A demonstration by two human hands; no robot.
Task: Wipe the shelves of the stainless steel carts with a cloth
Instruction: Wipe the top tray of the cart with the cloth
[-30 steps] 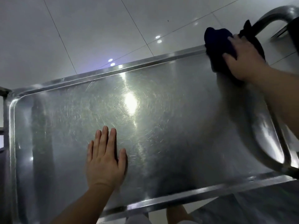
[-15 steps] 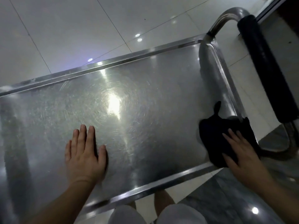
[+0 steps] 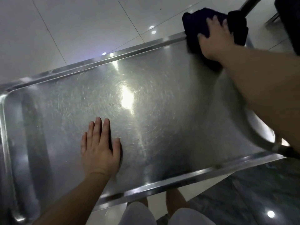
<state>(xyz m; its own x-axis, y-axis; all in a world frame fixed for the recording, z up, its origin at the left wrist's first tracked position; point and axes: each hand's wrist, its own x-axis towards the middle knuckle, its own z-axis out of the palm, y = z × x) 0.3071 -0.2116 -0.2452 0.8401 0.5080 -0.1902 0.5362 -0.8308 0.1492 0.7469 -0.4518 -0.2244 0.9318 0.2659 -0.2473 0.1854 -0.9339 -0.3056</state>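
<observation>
The top shelf (image 3: 162, 98) of a stainless steel cart fills the head view, scratched and shiny, with a raised rim all round. My right hand (image 3: 215, 38) presses a dark cloth (image 3: 199, 21) onto the shelf's far right corner, fingers spread over it. The cloth bunches against the rim and the base of the handle. My left hand (image 3: 99, 148) lies flat on the shelf near the front edge, fingers together, holding nothing.
The cart's tubular handle (image 3: 253, 4) with a black grip rises at the far right, and its lower bend (image 3: 266, 143) shows under my right forearm. Pale glossy floor tiles (image 3: 81, 26) lie beyond the cart. My legs (image 3: 162, 211) stand against the near rim.
My right hand slid the cloth from the shelf's near right corner back up to the far right corner. The left hand stayed flat in place. The view tilted.
</observation>
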